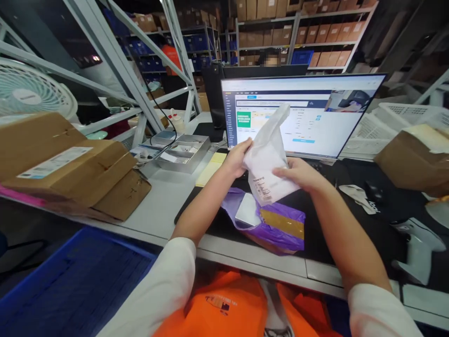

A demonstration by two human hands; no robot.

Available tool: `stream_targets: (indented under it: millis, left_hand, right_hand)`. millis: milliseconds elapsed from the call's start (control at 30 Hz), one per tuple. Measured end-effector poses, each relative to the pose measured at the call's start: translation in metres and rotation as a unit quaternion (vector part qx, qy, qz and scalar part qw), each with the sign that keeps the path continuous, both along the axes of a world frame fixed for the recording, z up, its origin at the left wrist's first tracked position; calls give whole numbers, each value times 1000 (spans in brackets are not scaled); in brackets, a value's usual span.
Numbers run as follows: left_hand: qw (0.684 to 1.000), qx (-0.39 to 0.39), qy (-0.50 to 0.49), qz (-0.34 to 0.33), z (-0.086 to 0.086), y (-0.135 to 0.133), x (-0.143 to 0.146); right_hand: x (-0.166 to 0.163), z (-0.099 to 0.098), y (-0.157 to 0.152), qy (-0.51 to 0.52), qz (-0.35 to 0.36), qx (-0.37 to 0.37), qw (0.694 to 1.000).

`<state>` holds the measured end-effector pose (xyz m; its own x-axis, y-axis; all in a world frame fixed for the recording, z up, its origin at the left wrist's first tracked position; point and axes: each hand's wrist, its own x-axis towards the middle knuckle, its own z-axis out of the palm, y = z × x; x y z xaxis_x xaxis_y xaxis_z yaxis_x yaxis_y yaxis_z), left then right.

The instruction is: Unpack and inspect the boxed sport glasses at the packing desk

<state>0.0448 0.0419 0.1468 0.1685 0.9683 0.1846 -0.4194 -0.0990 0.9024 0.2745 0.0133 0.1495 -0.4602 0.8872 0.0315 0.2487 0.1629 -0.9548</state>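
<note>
A white plastic bag [268,161] with small dark print near its lower edge is held up in front of the monitor. My left hand [239,158] grips its left side, fingers closed on the plastic. On the right side, my right hand [298,174] pinches it with the thumb across the front. What the bag contains is hidden. Below it on the black mat lies an opened purple mailing bag [280,234] with brown tape across it. A white box [247,210] shows in its opening.
A lit monitor [308,135] stands behind my hands. Cardboard boxes [59,164] are stacked left, near a metal tray [184,154]. Rightward are a barcode scanner [417,248], a mouse [374,191] and another carton [410,161]. A blue crate [80,281] sits below the table edge.
</note>
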Motion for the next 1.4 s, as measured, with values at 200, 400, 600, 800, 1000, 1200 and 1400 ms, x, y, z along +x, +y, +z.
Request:
stream_targets:
  millis: [200,400,600,800,1000,1200,1400]
  left_hand:
    - [995,93,9,-47,-34,0,8]
    - [997,-50,-22,45,-51,12,13]
    - [991,-72,-109,33,-34,-1,10]
    - [999,7,-26,-25,-25,-28,15]
    - [996,80,-19,34,-20,-46,17]
    - [992,122,-35,29,0,-64,5]
    - [972,171,-46,153,11,-73,-12]
  right_hand:
    - [4,-27,-4,54,-135,44,988]
    - [16,-28,-6,-114,-35,77,990]
    - [26,-34,2,-103,4,65,993]
    - [22,-42,-8,64,-97,84,990]
    - [20,-34,-27,95,-192,137,967]
    - [13,-15,-54,47,-180,227,956]
    - [10,-17,-68,8,-120,298,947]
